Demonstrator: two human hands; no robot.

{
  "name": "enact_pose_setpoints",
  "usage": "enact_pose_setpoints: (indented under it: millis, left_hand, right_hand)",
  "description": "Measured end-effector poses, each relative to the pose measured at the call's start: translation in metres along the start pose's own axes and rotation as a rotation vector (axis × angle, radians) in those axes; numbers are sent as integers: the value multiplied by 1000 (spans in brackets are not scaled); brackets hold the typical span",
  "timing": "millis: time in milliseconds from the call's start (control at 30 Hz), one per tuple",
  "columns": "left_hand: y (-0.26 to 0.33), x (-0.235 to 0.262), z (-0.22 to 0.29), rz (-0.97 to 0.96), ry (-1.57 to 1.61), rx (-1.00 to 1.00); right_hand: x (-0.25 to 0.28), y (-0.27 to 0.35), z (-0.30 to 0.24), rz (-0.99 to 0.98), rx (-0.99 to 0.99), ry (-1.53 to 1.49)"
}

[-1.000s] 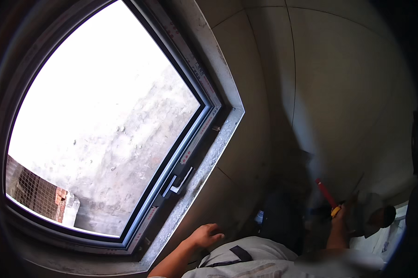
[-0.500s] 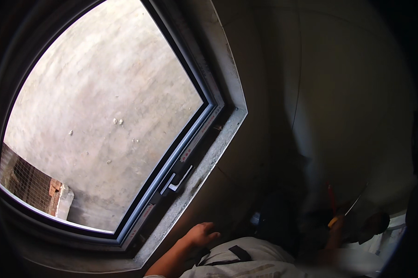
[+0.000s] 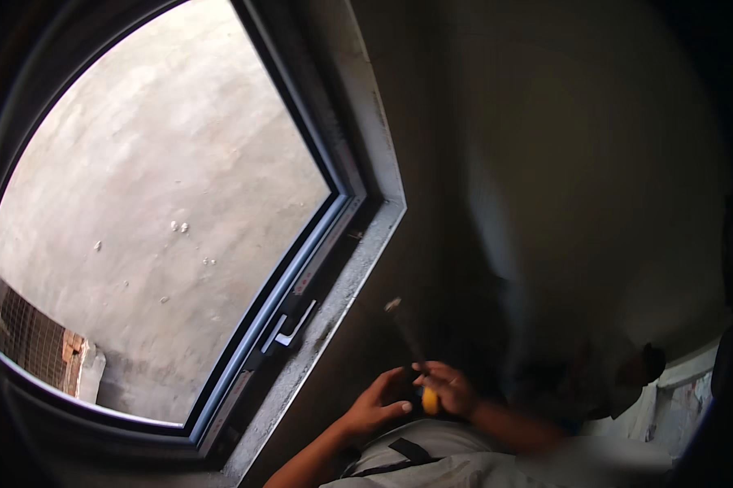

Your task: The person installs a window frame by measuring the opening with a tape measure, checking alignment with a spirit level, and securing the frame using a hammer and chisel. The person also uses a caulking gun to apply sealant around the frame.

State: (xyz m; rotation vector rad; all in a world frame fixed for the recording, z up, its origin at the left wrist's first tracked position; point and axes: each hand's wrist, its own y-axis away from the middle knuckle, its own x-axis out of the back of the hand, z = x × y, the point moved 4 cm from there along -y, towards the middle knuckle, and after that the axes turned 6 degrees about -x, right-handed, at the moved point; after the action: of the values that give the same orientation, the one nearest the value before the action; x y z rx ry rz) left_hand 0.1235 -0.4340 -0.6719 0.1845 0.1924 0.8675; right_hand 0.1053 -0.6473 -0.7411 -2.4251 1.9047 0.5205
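Note:
In front of my body, my right hand [image 3: 452, 389] is closed round a screwdriver-like tool with a yellow handle [image 3: 430, 399]. Its long thin shaft [image 3: 411, 335] points up and away toward the window, ending in a pale tip; dimness and blur hide its exact shape. Just left of it, my left hand [image 3: 380, 404] is empty, thumb and fingers apart and curved toward the handle. A gap shows between the left thumb and the yellow handle.
On the left stands a grey-framed window [image 3: 256, 333] with a white handle [image 3: 295, 325]. A rough, dusty sill [image 3: 334, 301] runs along it. Through the glass show a plastered wall [image 3: 179, 163] and some brickwork [image 3: 72, 350]. A dark wall [image 3: 610, 179] fills the right.
My right hand has brought the yellow-handled tool from the lower right to the middle, beside my left hand. The left hand has shifted right and spread its fingers. The window appears slightly further left.

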Motion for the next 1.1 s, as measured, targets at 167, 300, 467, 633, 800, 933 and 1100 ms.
enact_pose_setpoints:
  millis: [167,300,467,633,800,933,1100]
  left_hand:
    - [4,-8,0,113,357,14]
    - [22,-3,3,16,362,76]
    - [41,3,-11,54,191,159]
    - [45,-4,-27,95,206,35]
    - [49,-5,-24,204,57,-75]
    - [56,6,-4,222,-421,-60]
    - [95,43,132,487,-491,-441]
  right_hand:
    - [-55,-15,-12,-46,210,42]
    - [-54,-2,-24,103,171,141]
    - [-49,-6,-24,132,97,29]
    - [-49,-7,-13,-46,-6,139]
    - [-61,-8,4,-111,-266,-6]
    - [-59,-7,5,-174,-306,-222]
    - [-10,-18,26,148,-384,-421]
